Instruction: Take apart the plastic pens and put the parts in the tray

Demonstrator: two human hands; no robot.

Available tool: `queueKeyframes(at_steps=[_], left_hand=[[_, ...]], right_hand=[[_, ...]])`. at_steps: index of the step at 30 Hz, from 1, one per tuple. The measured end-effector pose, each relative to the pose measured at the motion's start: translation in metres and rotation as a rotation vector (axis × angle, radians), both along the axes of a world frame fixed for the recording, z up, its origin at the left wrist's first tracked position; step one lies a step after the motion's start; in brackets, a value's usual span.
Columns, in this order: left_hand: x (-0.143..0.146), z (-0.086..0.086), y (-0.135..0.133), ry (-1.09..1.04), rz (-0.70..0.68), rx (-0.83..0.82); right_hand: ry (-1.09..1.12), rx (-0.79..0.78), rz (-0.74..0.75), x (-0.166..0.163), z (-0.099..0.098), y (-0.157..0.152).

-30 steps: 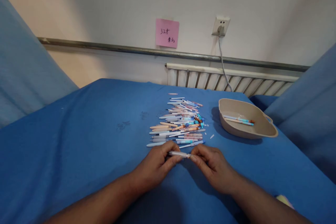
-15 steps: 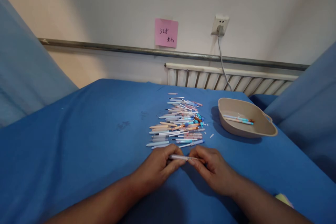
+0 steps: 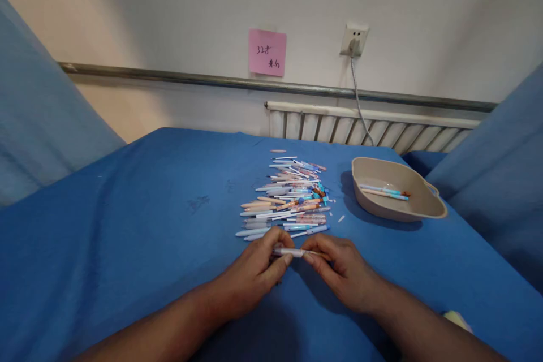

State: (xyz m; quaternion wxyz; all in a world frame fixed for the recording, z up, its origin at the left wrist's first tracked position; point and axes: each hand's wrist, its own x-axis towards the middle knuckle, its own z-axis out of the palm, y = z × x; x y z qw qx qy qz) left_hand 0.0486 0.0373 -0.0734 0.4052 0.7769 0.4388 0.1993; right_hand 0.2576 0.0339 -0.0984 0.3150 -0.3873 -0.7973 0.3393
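Note:
Both of my hands meet over the blue cloth near the front of the table. My left hand (image 3: 258, 268) pinches the barrel of a thin clear pen (image 3: 292, 251). My right hand (image 3: 339, 268) pinches the other end of the same pen, and a thin refill shows between the fingers. Just beyond my hands lies a heap of pens and pen parts (image 3: 288, 198), blue, orange and white, with several loose caps and refills. A beige tray (image 3: 424, 209) stands to the right and holds two pens (image 3: 384, 191).
The table is covered by a blue cloth (image 3: 148, 209). Blue fabric rises at the left (image 3: 38, 113) and right (image 3: 500, 147). Behind are a wall rail, a white radiator (image 3: 365, 124), a socket with a grey cable (image 3: 354, 39) and a pink note (image 3: 267, 52). A pale yellow thing (image 3: 458, 319) lies by my right forearm.
My hands stay together on the same pen and have shifted only a little; the fingers work at its middle. The heap and the tray have not moved.

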Motion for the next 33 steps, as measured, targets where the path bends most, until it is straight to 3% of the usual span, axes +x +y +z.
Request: queueKeyframes(at_steps=[5,8,20,33], left_hand=[[-0.005,-0.001,0.006,0.056,-0.066,0.208],[-0.004,-0.001,0.005,0.133,-0.114,0.253],[0.008,-0.002,-0.005,0.308,-0.045,0.244],[0.008,0.005,-0.003,0.169,0.01,0.122]], right_hand=[[-0.019,0.008,0.006,0.0,0.002,0.0],[-0.044,-0.013,-0.005,-0.002,0.0,-0.002],[-0.063,-0.039,0.031,-0.007,0.001,-0.006],[-0.084,0.012,0.048,-0.007,-0.001,-0.009]])
